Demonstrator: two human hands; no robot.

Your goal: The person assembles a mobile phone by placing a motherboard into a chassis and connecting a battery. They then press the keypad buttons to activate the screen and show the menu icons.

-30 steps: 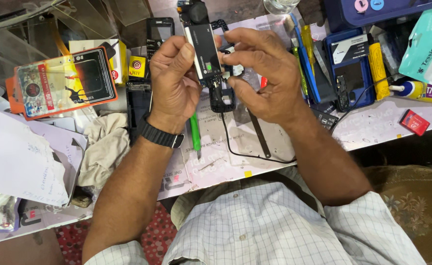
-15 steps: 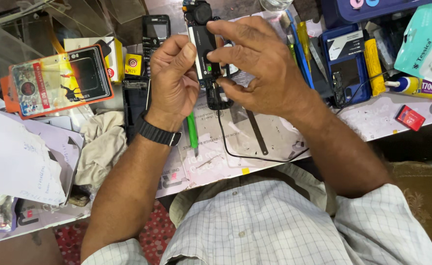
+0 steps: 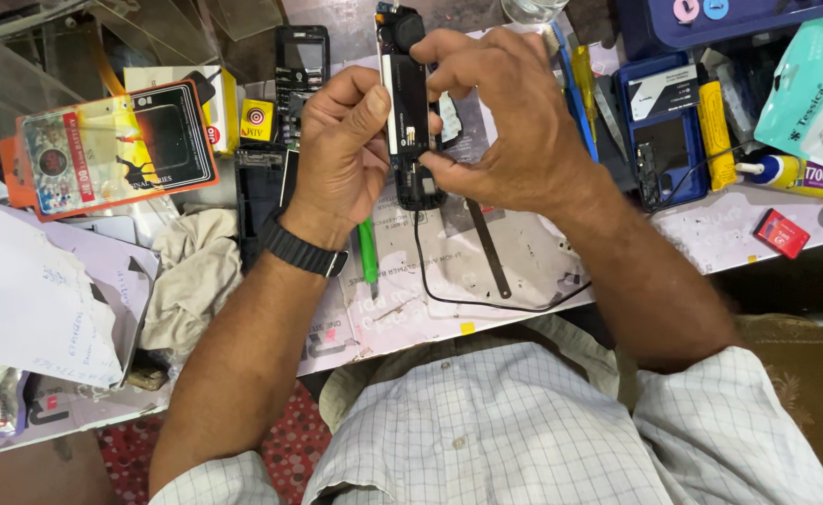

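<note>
Both hands, left hand (image 3: 341,154) and right hand (image 3: 505,122), pinch the opened phone (image 3: 409,112) upright, probably steadying it for inspection above the surface (image 3: 523,252).

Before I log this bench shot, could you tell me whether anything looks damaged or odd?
Yes: the slim black phone held by both the left hand and right hand is opened up, its back cover off and inner parts exposed.
</note>
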